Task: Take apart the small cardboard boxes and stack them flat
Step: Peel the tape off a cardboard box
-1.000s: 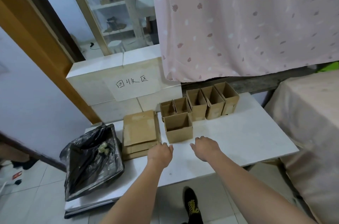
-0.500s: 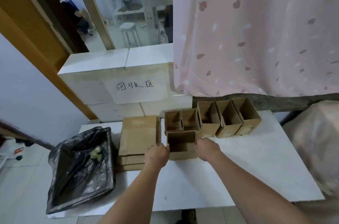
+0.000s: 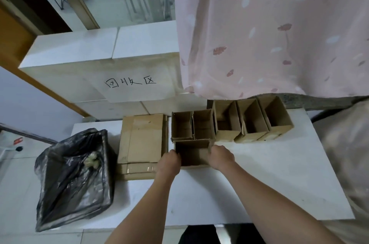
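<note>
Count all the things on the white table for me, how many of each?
Open boxes: 6
Pile of flat cardboard: 1
Black bag bin: 1
Total: 8

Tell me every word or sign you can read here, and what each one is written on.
"回收区": handwritten in dark ink on the white sheet stuck to the front of the pale block behind the table.
Small red sign at the far left: too small to read.
Cardboard boxes: no print visible.
</note>
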Demonstrator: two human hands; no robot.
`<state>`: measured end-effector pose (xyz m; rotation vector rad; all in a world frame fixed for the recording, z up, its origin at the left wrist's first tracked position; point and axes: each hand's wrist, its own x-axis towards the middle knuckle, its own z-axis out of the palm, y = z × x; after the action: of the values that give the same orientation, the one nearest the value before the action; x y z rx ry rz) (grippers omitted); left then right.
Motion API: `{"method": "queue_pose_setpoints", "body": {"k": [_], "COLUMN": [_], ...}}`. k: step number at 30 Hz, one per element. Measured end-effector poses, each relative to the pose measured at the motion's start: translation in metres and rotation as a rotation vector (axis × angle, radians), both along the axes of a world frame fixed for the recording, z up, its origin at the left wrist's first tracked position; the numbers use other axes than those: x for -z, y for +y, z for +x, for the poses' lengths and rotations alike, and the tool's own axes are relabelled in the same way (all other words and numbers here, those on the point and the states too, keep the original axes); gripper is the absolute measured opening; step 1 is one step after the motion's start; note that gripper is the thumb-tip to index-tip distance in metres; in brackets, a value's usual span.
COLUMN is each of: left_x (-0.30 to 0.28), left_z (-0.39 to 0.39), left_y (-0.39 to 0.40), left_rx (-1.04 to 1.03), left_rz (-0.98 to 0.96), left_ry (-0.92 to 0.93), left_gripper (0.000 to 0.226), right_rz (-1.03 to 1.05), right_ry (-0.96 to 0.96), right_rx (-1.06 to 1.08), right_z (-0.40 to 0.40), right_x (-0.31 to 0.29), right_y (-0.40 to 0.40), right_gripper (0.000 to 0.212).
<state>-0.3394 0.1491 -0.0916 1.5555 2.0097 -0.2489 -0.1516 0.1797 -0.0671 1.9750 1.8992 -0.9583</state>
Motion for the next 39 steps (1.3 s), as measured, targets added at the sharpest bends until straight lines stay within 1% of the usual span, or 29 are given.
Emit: {"method": "queue_pose_setpoints", "body": {"k": [1,4,7,11,14,18,22,26,29,31,34,36,37,39], "left_x": [-0.002,-0.004,-0.011,-0.013,-0.017,-0.028,-0.033,-0.031,-0.028,-0.024,-0.017,-0.014,-0.013,-0.014], "left_z": [0.003,0.019,0.044,0.091,0.141,0.216,0.287,0.341,0.367,0.377,0.383,0.383,0.383,0.384], "left_y": [-0.001,-0.006,-0.015,-0.03,-0.041,-0.058,-0.064,-0.073,-0.079,-0.079,-0.077,-0.077,-0.076,-0.074], "left_rx": [-0.022,-0.101,-0.125,-0.152,-0.186,-0.242,-0.292,-0.42,-0.593,-0.71,-0.869,-0.877,-0.865,-0.83], "left_rz": [-0.022,-0.041,-0.033,-0.012,0.03,0.088,0.115,0.124,0.101,0.087,0.068,0.043,0.029,-0.004], "left_ry": [0.011,-0.004,0.0,0.008,-0.008,-0.079,-0.176,-0.314,-0.427,-0.508,-0.693,-0.791,-0.84,-0.942], "left_gripper": [0.021,0.02,0.02,0.017,0.018,0.027,0.026,0.026,0.026,0.025,0.026,0.029,0.029,0.028], "right_rz": [-0.007,-0.024,-0.015,0.049,0.063,0.125,0.23,0.243,0.206,0.155,0.074,0.073,0.078,0.09], "right_ry": [0.019,0.067,0.092,0.137,0.131,0.135,0.133,0.112,0.159,0.252,0.427,0.529,0.554,0.527], "right_rx": [0.011,0.043,0.032,0.004,-0.052,-0.087,-0.089,-0.086,-0.066,-0.036,0.032,0.084,0.104,0.053], "right_z": [0.001,0.013,0.037,0.084,0.136,0.215,0.291,0.347,0.374,0.386,0.409,0.425,0.434,0.45], "right_x": [0.0,-0.003,-0.005,-0.008,-0.01,-0.024,-0.038,-0.046,-0.049,-0.048,-0.048,-0.051,-0.053,-0.056], "right_y": [0.0,0.001,0.0,-0.008,-0.017,-0.031,-0.042,-0.048,-0.054,-0.06,-0.066,-0.069,-0.069,-0.066], "right_gripper": [0.018,0.014,0.004,0.011,0.009,0.014,0.019,0.02,0.038,0.046,0.062,0.073,0.082,0.109]}}
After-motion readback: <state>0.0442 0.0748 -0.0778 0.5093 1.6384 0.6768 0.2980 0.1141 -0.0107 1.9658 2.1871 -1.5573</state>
